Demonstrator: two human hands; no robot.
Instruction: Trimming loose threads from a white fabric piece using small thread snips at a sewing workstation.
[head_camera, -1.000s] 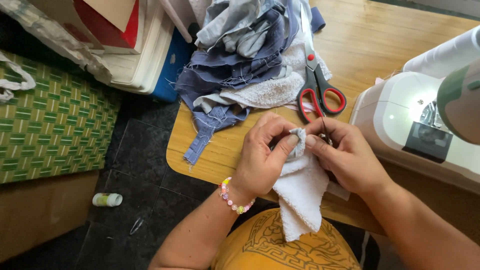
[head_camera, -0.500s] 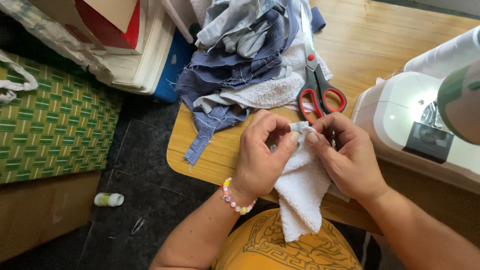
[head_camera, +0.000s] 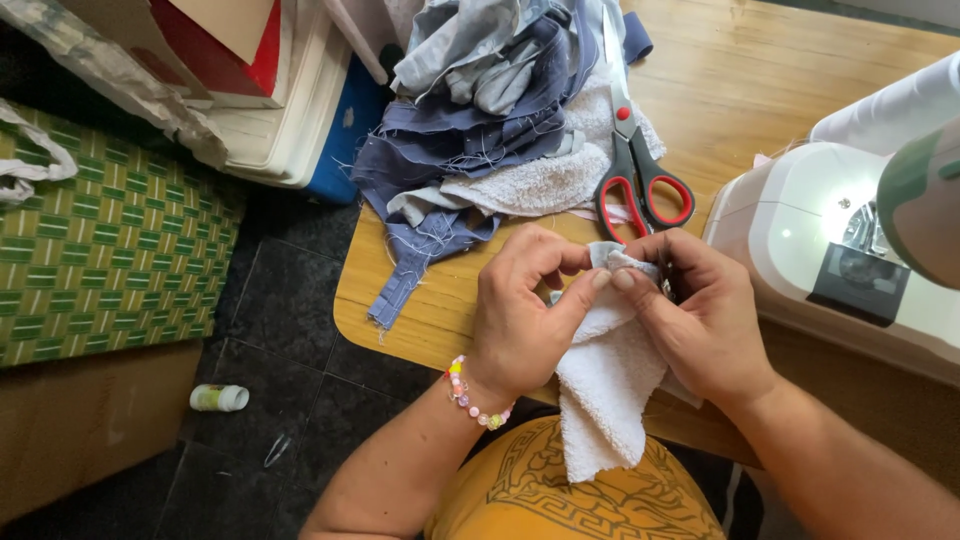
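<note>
Both hands pinch the top edge of a small white terry cloth piece (head_camera: 608, 380) that hangs down over the table's near edge toward my lap. My left hand (head_camera: 520, 310), with a beaded bracelet at the wrist, grips its left side with thumb and fingers. My right hand (head_camera: 695, 315) grips the right side, fingertips meeting those of the left. Red-handled scissors (head_camera: 640, 170) lie shut on the wooden table (head_camera: 760, 90) just beyond my hands.
A pile of blue denim scraps and white towel pieces (head_camera: 490, 110) covers the table's far left. A white sewing machine (head_camera: 850, 250) stands at the right. On the dark floor lie a small bottle (head_camera: 220, 398), a green woven mat (head_camera: 110, 250) and stacked boxes (head_camera: 260, 90).
My hands and the white cloth have shifted slightly, the fingertips working along the cloth's top edge. Everything else stays put.
</note>
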